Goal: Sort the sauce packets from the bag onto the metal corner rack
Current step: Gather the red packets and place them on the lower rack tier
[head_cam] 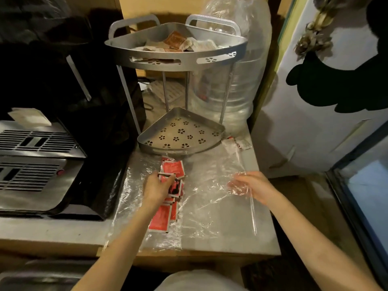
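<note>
Partly sorted: top shelf [218, 59] holds packets; bottom shelf [147, 140] bare. Left hand [156, 189] pinches red packets [173, 168] on bag [210, 206]; right hand [251, 185] grips bag edge.

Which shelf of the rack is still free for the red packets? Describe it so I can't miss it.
Find the metal corner rack beside the big clear water jug. It is the bottom shelf: bare, with flower-shaped holes, while the top shelf holds brown and pale packets.

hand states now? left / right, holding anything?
Left hand: fingers curled on red sauce packets.
Right hand: gripping the clear plastic bag.
</note>
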{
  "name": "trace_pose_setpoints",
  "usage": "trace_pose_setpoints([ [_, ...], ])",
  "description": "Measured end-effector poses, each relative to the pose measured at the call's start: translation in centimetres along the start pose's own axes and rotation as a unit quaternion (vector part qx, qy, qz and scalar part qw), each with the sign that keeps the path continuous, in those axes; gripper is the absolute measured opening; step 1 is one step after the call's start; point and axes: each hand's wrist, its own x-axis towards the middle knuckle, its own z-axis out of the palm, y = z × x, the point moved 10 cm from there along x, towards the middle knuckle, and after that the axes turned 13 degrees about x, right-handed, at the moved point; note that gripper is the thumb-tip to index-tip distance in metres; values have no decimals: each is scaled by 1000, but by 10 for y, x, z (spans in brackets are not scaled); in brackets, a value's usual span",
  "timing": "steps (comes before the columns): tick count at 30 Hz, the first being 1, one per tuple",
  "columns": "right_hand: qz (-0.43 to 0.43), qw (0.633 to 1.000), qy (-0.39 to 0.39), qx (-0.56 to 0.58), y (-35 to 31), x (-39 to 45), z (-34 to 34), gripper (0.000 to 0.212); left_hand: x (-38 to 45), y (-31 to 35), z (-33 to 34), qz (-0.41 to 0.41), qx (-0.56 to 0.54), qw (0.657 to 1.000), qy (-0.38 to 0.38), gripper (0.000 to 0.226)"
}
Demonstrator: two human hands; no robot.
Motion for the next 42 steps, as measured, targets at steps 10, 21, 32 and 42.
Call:
trace_pose_setpoints([
  [10, -167, 876, 139, -431, -23, -3, -4, 75, -6, 31, -7, 108, 200, 966, 125, 43],
  [21, -298, 761, 1, -577, -48, 27, 73, 53, -16, 112, 97, 327, 379, 865, -15, 66],
  [32, -280, 731, -2, -623, -43, 48, 76, 52, 0, 96, 125, 297, 394, 869, -36, 55],
  [42, -364, 719, 45, -590, -62, 48, 72, 30, -1, 100, 124, 302, 388, 870, -28, 61],
])
